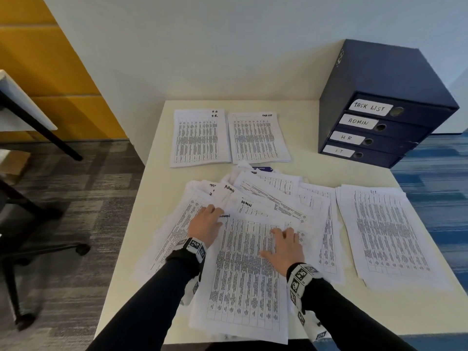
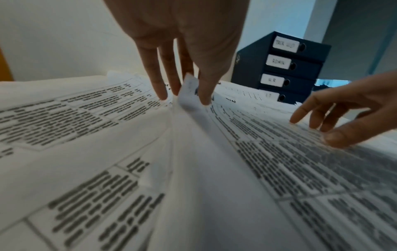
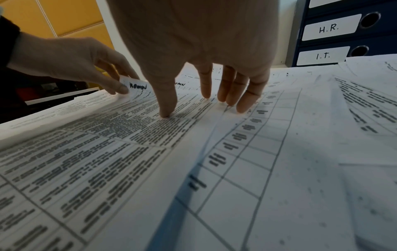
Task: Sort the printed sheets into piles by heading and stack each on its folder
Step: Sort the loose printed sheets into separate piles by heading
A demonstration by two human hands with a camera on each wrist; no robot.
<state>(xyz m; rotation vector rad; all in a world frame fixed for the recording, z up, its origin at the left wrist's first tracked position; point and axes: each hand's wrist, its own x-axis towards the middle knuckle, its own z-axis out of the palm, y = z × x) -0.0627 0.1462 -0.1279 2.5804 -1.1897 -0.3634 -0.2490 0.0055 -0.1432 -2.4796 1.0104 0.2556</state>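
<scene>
**Paper that bends, slides and clings: take it by the corner**

Paper, thin and limp, makes up the loose heap (image 1: 253,224) at the table's middle, reaching to six o'clock. Single sheets look nearly weightless and will likely droop if lifted from one edge, and slide off their neighbours under a sideways push. The top sheet (image 1: 248,269) carries a heading that seems to read ADMIN on its far left corner (image 3: 137,86). The left hand (image 1: 203,224) pinches that curled-up corner between thumb and fingers. The right hand (image 1: 285,249) lies on the same sheet with fingers spread and straight, fingertips (image 3: 165,113) pressing down, clamped on nothing. A corner is probably the best hold: peeling there separates one sheet from those that cling beneath.

Sorted piles lie flat: HR pile (image 1: 200,138) at eleven o'clock, task-list pile (image 1: 257,138) at twelve, IT pile (image 1: 390,231) at three. Folders (image 1: 374,130) stand stacked in a dark box at one o'clock on the table (image 1: 316,168).
</scene>
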